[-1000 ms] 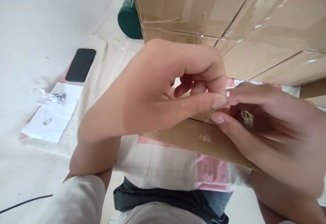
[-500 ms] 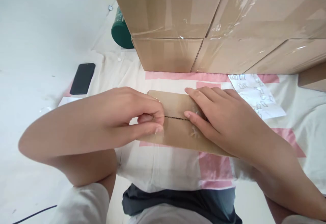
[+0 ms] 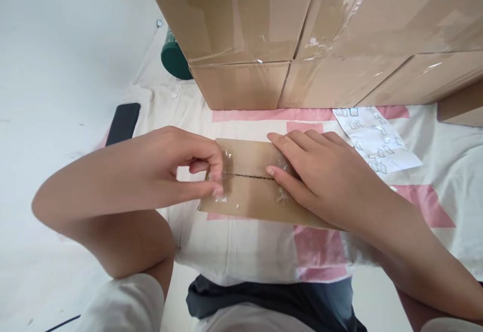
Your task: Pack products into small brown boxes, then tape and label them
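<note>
A flat brown cardboard piece (image 3: 249, 191) with a slit across its middle lies on a white and pink cloth (image 3: 241, 251) in front of me. My left hand (image 3: 188, 166) rests at the cardboard's left end, fingers curled, thumb and fingertips pressing a strip of clear tape (image 3: 222, 181) over the slit. My right hand (image 3: 320, 171) lies flat on the cardboard's right half, fingers stretched out and holding it down. A second bit of clear tape (image 3: 281, 196) shows by my right fingertips.
Taped cardboard boxes (image 3: 302, 30) are stacked just behind the cardboard. A black phone (image 3: 123, 123) lies at the left, a green round container (image 3: 173, 60) behind it. A white sheet with small clips (image 3: 373, 138) lies at the right.
Both hands came down from a raised pinch onto the cardboard. My left hand has slid left along the slit, and tape now shows at the cardboard's left end.
</note>
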Demonstrator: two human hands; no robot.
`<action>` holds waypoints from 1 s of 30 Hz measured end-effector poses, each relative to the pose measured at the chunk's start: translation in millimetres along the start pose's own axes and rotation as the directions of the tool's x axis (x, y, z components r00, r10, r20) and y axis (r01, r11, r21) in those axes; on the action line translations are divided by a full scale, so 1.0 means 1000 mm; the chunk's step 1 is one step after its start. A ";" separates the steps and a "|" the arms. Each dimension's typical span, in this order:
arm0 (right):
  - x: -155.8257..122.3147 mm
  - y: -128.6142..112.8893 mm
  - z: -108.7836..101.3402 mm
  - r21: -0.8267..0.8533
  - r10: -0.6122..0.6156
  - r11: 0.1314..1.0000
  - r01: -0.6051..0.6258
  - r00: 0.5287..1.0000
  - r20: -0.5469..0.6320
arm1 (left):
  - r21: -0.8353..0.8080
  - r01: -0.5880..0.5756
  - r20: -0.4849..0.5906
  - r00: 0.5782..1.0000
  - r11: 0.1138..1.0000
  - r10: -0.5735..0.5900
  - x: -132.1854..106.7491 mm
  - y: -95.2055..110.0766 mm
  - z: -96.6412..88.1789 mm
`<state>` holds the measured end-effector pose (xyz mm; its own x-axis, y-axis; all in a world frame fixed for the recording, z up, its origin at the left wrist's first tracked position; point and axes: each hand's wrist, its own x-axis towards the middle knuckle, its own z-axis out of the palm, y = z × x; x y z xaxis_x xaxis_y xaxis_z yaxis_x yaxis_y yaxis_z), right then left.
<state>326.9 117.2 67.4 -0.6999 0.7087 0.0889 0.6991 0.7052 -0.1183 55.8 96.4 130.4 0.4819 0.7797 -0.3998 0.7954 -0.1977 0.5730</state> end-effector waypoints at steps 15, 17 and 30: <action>0.000 0.001 0.002 0.009 -0.013 1.000 0.013 1.000 -0.026 | 0.100 0.092 -0.002 0.996 0.991 -0.092 0.018 -0.014 -0.001; 0.001 0.001 0.001 0.007 -0.014 1.000 0.014 1.000 -0.020 | 0.113 0.108 0.009 0.994 0.988 -0.110 0.019 -0.015 0.000; 0.002 -0.008 -0.002 0.083 0.052 0.995 -0.052 0.999 0.000 | 0.127 0.248 -0.144 0.963 0.960 -0.229 0.023 -0.040 0.003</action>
<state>320.2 113.5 70.4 -0.6623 0.7447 0.0826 0.7202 0.6631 -0.2041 36.5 119.8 96.2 0.2283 0.8817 -0.4130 0.9299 -0.0719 0.3606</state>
